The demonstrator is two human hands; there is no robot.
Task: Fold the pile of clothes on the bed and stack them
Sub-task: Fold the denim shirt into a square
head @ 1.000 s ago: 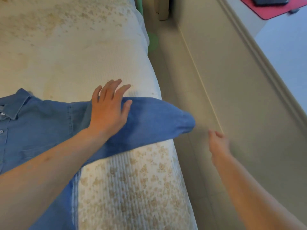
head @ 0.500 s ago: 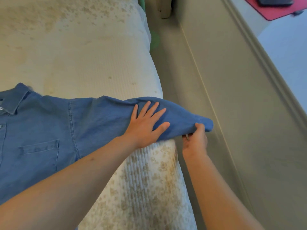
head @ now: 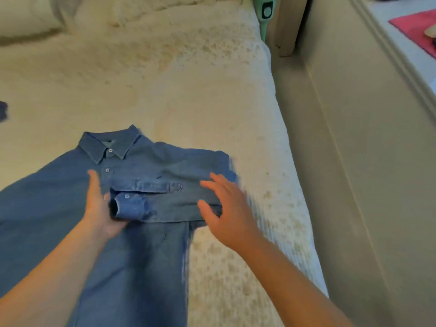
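Observation:
A blue denim shirt [head: 59, 208] lies front up on the bed [head: 188, 90], collar towards the far end. Its right sleeve is folded across the chest, and the buttoned cuff [head: 132, 206] ends near the middle. My left hand [head: 99, 208] is at that cuff with straight fingers, and the cuff rests against its palm. My right hand [head: 226, 208] hovers with spread fingers over the folded sleeve by the shoulder fold, its thumb at the fabric. Motion blurs both hands.
A scrap of dark cloth [head: 2, 112] shows at the left edge, and a pillow [head: 28, 15] lies at the far left. The bed's right edge drops into a narrow gap beside a beige wall [head: 354, 161]. A green object [head: 266, 13] stands at the bed's far corner.
The sleeve that hung over the bed's right edge now lies folded across the shirt's chest. My right hand has let go of its end. My view has shifted left onto the collar.

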